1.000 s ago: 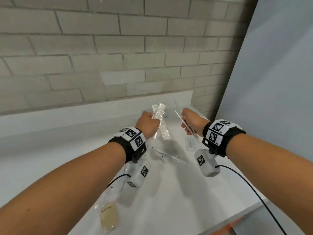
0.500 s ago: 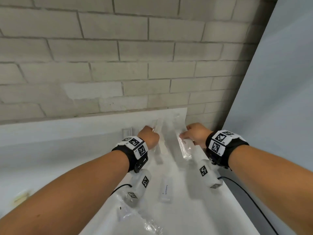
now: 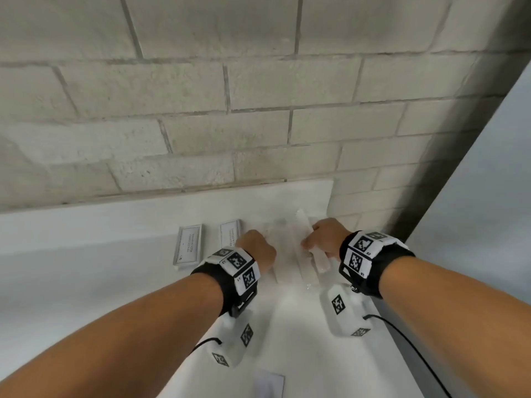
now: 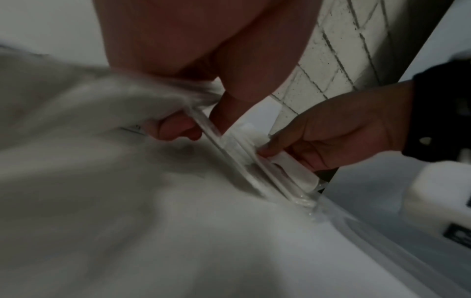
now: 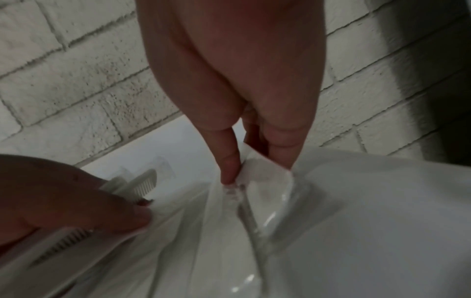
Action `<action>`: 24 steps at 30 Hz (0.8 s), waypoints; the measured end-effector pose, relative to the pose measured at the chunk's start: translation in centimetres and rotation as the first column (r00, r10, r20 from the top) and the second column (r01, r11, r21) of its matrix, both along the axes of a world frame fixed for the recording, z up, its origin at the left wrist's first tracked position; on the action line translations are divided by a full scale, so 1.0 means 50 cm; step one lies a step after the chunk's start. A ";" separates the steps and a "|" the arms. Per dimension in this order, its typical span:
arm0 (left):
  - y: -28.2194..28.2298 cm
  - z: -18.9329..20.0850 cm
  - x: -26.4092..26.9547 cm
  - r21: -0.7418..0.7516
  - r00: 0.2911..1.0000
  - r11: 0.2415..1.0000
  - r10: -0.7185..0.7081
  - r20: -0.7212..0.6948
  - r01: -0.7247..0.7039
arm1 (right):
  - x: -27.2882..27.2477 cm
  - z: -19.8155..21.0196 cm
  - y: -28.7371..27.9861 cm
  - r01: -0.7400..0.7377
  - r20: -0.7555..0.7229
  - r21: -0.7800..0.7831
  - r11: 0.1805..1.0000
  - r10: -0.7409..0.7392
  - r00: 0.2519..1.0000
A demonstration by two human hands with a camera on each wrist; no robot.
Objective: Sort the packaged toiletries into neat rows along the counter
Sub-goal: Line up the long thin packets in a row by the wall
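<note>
My left hand [image 3: 260, 248] is at the back right of the white counter [image 3: 115, 282] and pinches a clear packet with a white comb [image 3: 304, 262] between thumb and fingers [image 4: 178, 127]. The comb packet [image 5: 145, 185] lies low on the counter. Just to its right, my right hand [image 3: 324, 239] pinches the top of another clear packet holding a long white item [image 3: 320, 259]; its thumb [image 5: 229, 167] presses the packet [image 5: 265, 175]. The two packets lie side by side, pointing at the wall. Two white boxes [image 3: 188, 247] [image 3: 230, 234] stand in a row to the left.
A brick wall [image 3: 258, 110] rises right behind the counter's raised back edge. A grey panel [image 3: 488, 196] closes off the right side, where the counter ends. Another flat packet [image 3: 268, 383] lies near the front, below my wrists.
Both hands have moved forward to the back of the counter and brought their packets down from the air onto it. The two white boxes have come into view.
</note>
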State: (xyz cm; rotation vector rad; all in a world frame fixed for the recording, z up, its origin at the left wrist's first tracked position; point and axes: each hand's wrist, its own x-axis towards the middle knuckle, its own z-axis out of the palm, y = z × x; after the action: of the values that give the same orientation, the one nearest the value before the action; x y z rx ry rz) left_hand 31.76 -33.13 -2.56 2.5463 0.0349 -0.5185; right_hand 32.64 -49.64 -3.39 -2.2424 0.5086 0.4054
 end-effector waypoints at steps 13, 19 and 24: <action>0.016 -0.015 -0.001 -0.005 0.998 0.999 0.043 0.048 -0.043 | -0.002 -0.009 0.012 -0.013 0.111 -0.057 0.998 0.019 0.994; 0.009 0.004 -0.012 -0.211 0.985 0.971 0.133 0.108 -0.108 | -0.022 0.013 -0.017 0.153 0.261 -0.049 0.987 -0.135 0.956; -0.034 0.007 -0.024 -0.249 0.985 0.964 0.130 0.114 -0.099 | -0.045 0.013 -0.014 0.008 0.150 -0.167 0.986 0.017 0.989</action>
State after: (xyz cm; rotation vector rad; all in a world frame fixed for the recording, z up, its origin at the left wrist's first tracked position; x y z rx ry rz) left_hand 30.58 -34.84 -2.22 2.3164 0.0680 -0.2922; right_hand 30.41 -50.35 -2.74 -2.4139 0.4730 0.1982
